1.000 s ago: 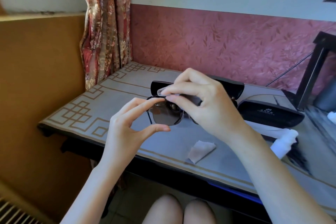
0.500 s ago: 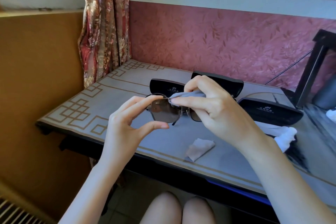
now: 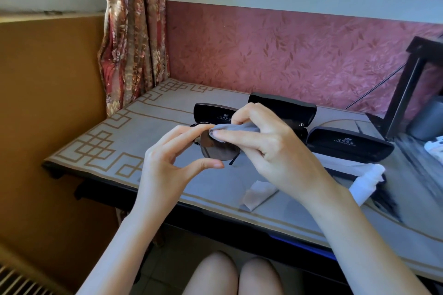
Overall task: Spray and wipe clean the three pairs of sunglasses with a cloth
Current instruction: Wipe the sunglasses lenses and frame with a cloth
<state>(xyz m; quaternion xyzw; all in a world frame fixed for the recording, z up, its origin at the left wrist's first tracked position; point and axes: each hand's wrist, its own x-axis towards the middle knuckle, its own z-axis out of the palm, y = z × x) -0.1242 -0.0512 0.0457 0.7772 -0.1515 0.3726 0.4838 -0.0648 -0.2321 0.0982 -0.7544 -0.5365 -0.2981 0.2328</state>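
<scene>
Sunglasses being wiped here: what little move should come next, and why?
Probably slide the grey cloth down over the lens of the sunglasses. The right hand pinches the cloth at the lens's top edge only, the dark glass below it looks bare, and the left hand holds the frame between forefinger and thumb.

wall (image 3: 287, 55): pink leaf-patterned paper | curtain (image 3: 131, 43): red floral | table (image 3: 107, 141): grey, gold fret border | panel (image 3: 48, 103): ochre, left
</scene>
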